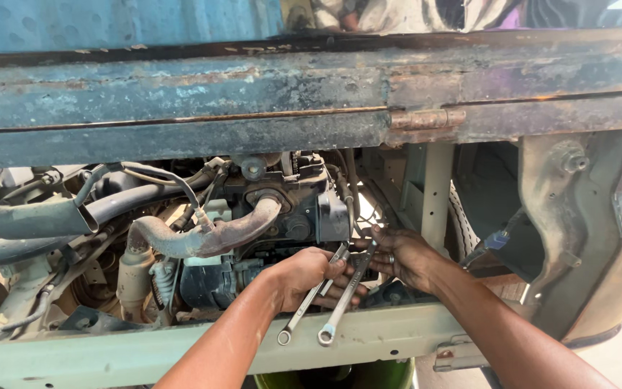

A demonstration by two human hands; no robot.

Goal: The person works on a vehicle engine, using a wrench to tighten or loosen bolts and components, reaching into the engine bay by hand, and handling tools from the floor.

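Note:
My left hand (304, 277) and my right hand (404, 256) reach together into an open engine bay over a pale green frame rail (181, 353). Two silver combination wrenches (329, 295) run side by side between them, ring ends hanging down toward the rail and top ends up by the engine. My left hand is wrapped around the wrench shafts. My right hand, with a ring on one finger, touches their upper ends near a black engine component (318, 212).
A rusty curved pipe (210, 234) and dark hoses (73, 216) lie to the left. A weathered blue body panel with a rusty hinge (426, 119) hangs overhead. At the right sit a tyre (462, 223) and a rusted bracket (570, 216).

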